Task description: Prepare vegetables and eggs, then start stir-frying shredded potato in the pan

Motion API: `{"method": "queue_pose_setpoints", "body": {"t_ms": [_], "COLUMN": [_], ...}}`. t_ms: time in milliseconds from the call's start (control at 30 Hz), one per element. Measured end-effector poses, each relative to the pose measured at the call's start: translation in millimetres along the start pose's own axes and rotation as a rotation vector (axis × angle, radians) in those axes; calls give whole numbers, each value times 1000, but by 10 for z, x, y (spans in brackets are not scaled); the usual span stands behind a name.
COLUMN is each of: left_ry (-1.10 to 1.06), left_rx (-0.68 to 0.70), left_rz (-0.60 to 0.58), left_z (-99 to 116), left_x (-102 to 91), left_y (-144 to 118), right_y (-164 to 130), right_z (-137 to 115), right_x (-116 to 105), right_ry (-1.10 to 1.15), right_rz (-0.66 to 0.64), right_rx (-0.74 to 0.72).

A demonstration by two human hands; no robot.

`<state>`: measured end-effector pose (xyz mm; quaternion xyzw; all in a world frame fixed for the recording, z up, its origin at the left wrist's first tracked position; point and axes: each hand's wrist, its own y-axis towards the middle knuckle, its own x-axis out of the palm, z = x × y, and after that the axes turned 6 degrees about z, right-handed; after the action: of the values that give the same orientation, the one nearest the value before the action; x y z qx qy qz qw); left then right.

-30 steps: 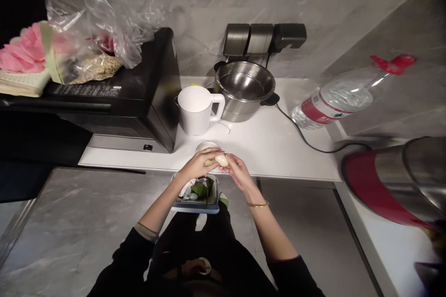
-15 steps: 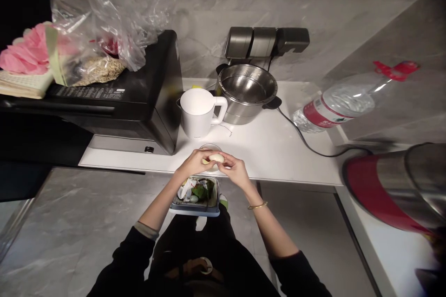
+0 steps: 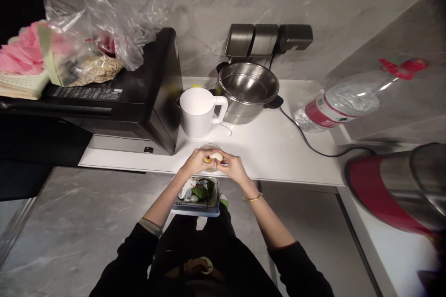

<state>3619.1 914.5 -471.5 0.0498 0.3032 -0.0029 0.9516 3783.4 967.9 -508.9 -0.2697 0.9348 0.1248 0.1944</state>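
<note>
Just in front of the white jug (image 3: 200, 111), both hands, left hand (image 3: 195, 163) and right hand (image 3: 232, 167), pinched a small pale egg (image 3: 216, 156) that, I judged, could slip into the scrap bin (image 3: 197, 193) below.

Shiny steel pot (image 3: 248, 90); glossy white plastic jug (image 3: 199, 112).

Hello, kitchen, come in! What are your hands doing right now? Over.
Left hand and right hand both grip a small pale food piece. Waste bin below. Nothing blocking.
</note>
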Motion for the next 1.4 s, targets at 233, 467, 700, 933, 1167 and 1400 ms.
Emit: {"method": "queue_pose_setpoints", "body": {"t_ms": [233,467,700,933,1167,1400], "left_ry": [-12,54,104,-80,-473,-353], "left_rx": [72,105,163,101,-152,-272], "left_rz": [-10,-35,109,334,636,465], "left_z": [-185,-259,-109,-86,-111,-347], "left_x": [-54,-157,-395,-366,22,395], "left_y": [24,30,-110,-278,-764,-1393], "right_y": [59,157,131,31,-297,-1007], "right_z": [170,74,-142,-155,-297,-120], "right_x": [-70,-223,-323,-246,-74,596], "right_ry": [-27,-64,-86,32,347,449], "right_rz": [-57,-163,-66,166,409,270], "right_rx": [-2,-179,-253,-144,125,278]}}
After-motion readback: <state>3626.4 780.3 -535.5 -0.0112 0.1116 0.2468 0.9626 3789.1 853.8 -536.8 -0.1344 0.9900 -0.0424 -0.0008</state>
